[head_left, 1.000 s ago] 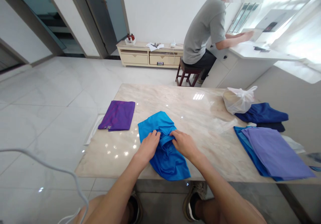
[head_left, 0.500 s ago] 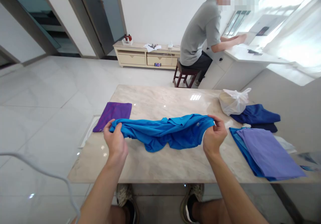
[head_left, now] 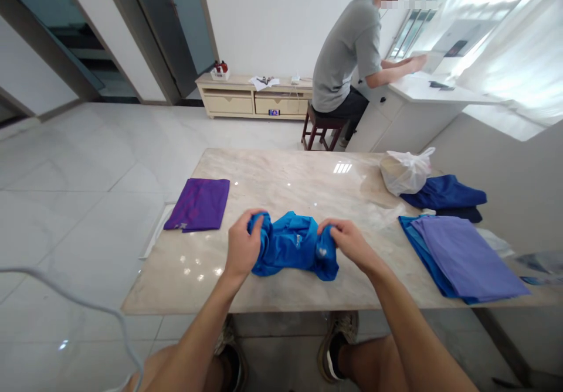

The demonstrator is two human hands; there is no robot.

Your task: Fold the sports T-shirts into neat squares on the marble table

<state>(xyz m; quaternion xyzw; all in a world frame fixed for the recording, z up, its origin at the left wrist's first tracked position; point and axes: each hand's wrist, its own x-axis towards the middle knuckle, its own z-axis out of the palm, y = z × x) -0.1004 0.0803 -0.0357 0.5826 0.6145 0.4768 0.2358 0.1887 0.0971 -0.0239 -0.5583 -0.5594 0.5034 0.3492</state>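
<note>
"What are you seeing at the marbled table [head_left: 299, 172]?"

"The left hand [head_left: 243, 244] is gripping one end of a bunched blue cloth [head_left: 290, 246], and the right hand [head_left: 350, 242] is pinching the other."

"What else is lying there?"

"A folded purple cloth [head_left: 200, 204] is lying on the left, a lilac cloth [head_left: 468, 257] on the right. Beyond, a person [head_left: 345, 58] is sitting on a stool [head_left: 323, 123]."

Bare hands [head_left: 243, 246] and forearms [head_left: 402, 305], beige sneakers [head_left: 346, 323], black socks [head_left: 338, 346].

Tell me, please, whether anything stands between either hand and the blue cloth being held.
Nothing visible does: the left hand and right hand grip the blue cloth directly; the purple cloth lies aside.
</note>
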